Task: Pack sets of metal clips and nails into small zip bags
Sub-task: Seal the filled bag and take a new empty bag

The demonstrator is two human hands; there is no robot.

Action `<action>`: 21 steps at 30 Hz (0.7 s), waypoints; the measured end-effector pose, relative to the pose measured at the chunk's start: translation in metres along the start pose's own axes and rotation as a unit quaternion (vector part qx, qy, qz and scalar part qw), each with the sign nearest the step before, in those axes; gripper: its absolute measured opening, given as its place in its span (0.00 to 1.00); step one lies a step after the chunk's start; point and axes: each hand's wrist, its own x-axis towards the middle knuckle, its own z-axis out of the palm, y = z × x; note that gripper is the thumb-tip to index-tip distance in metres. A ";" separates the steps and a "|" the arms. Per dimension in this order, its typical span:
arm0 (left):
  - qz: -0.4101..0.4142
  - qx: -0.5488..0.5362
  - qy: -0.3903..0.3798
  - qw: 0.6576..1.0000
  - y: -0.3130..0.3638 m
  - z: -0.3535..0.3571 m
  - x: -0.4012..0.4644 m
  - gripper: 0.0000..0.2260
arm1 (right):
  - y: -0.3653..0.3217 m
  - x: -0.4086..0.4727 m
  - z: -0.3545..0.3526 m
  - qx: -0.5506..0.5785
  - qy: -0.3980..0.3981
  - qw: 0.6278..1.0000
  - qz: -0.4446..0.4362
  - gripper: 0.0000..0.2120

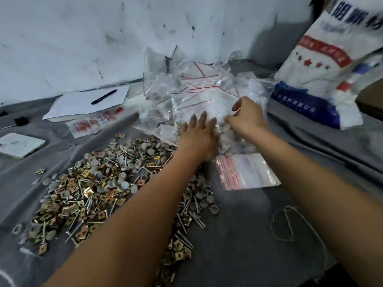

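At twelve o'clock from the loose pile of clips and nails (107,183), both hands meet on a filled zip bag (222,132) at the near edge of the heap of packed bags (196,94). Left hand (199,137) lies flat, fingers straight, pressing it. Right hand (246,119) has a narrow pinching grip on the bag's top. Judged step: sealing or depositing a finished set. Next move calls for an empty bag from the stack (246,172) at six o'clock.

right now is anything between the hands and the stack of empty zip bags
Nothing visible blocks it. Both hands, left and right, are on the filled bags just beyond the empty zip bags, which lie uncovered on the grey cloth beside the loose clips and nails.
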 end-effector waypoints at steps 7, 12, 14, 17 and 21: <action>-0.027 0.003 -0.007 1.000 -0.001 0.008 0.025 0.27 | 0.016 -0.066 -0.065 -0.247 -0.328 0.910 -0.050 0.22; -0.046 0.003 -0.048 0.998 0.013 -0.015 0.017 0.28 | 0.022 -0.091 -0.066 -0.213 -0.341 0.913 -0.069 0.23; -0.056 -0.043 0.055 0.996 0.027 -0.021 -0.003 0.26 | 0.030 -0.094 -0.068 -0.163 -0.334 0.925 -0.083 0.21; -0.059 -0.137 0.207 0.967 0.051 -0.022 -0.044 0.19 | 0.040 -0.095 -0.069 -0.117 -0.337 0.929 -0.102 0.16; -0.091 -0.257 0.198 0.942 0.072 -0.018 -0.082 0.14 | 0.053 -0.094 -0.070 -0.062 -0.328 0.936 -0.112 0.11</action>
